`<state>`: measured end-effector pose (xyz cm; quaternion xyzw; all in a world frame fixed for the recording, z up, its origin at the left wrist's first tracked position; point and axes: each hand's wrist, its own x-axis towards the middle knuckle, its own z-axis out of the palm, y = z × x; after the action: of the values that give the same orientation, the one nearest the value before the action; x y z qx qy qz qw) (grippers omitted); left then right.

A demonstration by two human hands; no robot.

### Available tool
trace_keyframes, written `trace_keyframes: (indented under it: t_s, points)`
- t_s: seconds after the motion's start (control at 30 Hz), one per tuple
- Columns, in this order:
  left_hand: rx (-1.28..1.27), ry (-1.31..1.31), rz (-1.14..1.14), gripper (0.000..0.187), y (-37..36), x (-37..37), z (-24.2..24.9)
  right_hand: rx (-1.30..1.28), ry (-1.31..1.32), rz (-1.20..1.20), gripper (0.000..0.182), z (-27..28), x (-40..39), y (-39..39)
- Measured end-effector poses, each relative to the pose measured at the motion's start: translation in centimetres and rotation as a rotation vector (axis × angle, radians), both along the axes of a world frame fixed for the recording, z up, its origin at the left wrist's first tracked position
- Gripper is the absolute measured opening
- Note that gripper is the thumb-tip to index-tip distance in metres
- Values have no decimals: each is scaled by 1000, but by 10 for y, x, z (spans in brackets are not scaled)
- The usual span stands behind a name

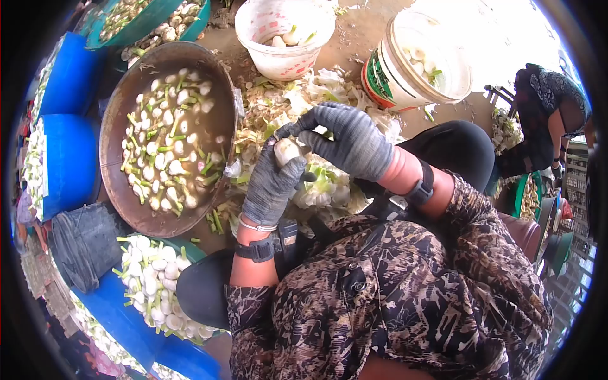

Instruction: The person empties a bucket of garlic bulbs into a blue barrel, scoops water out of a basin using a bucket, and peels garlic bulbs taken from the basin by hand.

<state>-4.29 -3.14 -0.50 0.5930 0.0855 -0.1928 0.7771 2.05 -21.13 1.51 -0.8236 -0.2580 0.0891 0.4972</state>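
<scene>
- My left hand [273, 180] grips a white bulb [285, 151] at frame centre; my right hand [350, 140] curls over its top, fingers closed on it.
- At 10 o'clock I see one brown basin [120, 107] of muddy water with floating bulbs.
- At 12 and 1 o'clock stand two buckets: a white bucket [285, 60] and a striped bucket [386, 79], each holding a few bulbs.
- At 7 o'clock, one green tub [190, 250] is piled with bulbs.
- At 3 o'clock another person [548, 120] bends over.
</scene>
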Motion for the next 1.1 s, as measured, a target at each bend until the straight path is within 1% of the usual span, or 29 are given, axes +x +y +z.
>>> trace_keyframes:
  t_s: [0.03,0.07,0.1,0.13,0.17,0.23,0.27,0.3,0.33,0.37,0.43,0.47,0.53,0.63,0.67,0.7,0.73,0.77,0.8,0.83,0.9,0.93,0.97,1.03,1.07,1.1]
  points:
    - [2,0,5,58,2,1,-4,-44,-250,29,14,6,0,-2]
    - [224,-109,-5,57,2,2,-7,-127,-311,44,13,7,0,-3]
    - [445,-219,-19,56,2,4,-12,-127,-311,43,13,6,-1,-1]
    - [583,-385,28,58,-1,7,-20,-162,-298,8,12,5,-4,1]
    - [581,-386,23,58,-4,5,-24,-198,-284,-25,16,4,-5,2]
    - [863,-399,126,60,-10,3,-20,-192,-265,-59,16,0,-6,3]
    - [863,-399,124,60,-11,3,-20,-239,-275,-65,15,-1,-7,5]
    - [914,-367,133,56,-12,2,-19,-287,-286,-70,15,-2,-7,5]
    - [964,-332,141,53,-14,2,-18,-288,-283,-70,15,-2,-8,6]
    - [963,-330,140,53,-16,2,-16,-303,-249,-75,15,-1,-8,6]
    - [1176,-364,138,51,-20,4,-8,-317,-210,-74,14,-3,-9,8]
    - [1177,-358,138,51,-19,3,-10,-364,-249,-77,11,-6,-10,9]
    - [1202,-476,126,49,-19,3,-16,-412,-283,-79,10,-9,-10,10]
    - [1145,-495,94,51,-17,3,-20,-424,-213,-73,11,-11,-9,11]
    - [1116,-404,50,51,-16,2,-15,-358,-97,-87,12,-8,-8,10]
    - [1115,-405,43,51,-18,1,-17,-287,15,-100,13,-8,-6,10]
    - [918,-431,122,53,-18,0,-19,-226,74,-163,20,-16,-1,10]
    - [718,-455,198,54,-18,0,-19,-152,87,-187,20,-22,5,5]
    - [597,-465,170,56,-16,0,-10,-193,33,-251,20,-34,15,-2]
    - [597,-472,169,56,-12,-1,-14,-234,-22,-315,19,-45,26,-10]
    - [386,-320,181,53,-1,-2,-26,-411,-155,-432,16,-52,44,-27]
    - [207,-274,184,55,1,-2,-28,-498,-155,-474,15,-50,50,-32]
    - [206,-279,188,55,2,-3,-31,-485,-282,-502,17,-53,50,-38]
    - [-12,-178,227,55,0,-5,-26,-349,-577,-431,22,-32,47,-31]
    - [-17,-167,221,58,1,-5,-29,-268,-588,-307,23,-18,40,-25]
    - [-16,-166,218,58,0,-4,-27,-188,-595,-186,25,-4,31,-16]
